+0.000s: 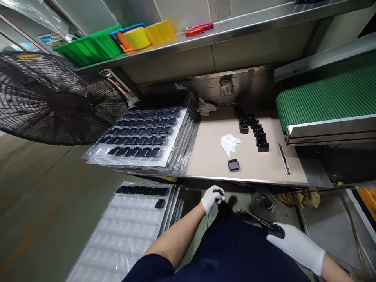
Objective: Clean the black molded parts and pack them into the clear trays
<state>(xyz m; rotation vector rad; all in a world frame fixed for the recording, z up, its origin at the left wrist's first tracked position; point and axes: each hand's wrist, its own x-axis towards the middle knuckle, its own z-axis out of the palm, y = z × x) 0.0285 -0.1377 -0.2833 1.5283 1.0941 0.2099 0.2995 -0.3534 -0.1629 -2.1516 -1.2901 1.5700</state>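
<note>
Left hand (209,200), white-gloved, fingers closed round small black plastic part (218,192) before beige-topped metal table (205,149). Right hand (293,243), also gloved, wrapped round black-handled tool with bent metal tube (268,226). I judge: working part with tool; next move calls for steady aim. Small yellowish rear label (226,87): I can't read it.

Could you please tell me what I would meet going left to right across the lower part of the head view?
Lower tray stack, left gloved hand gripping a small dark piece, black-handled tool, right gloved hand holding it, orange item.
</note>
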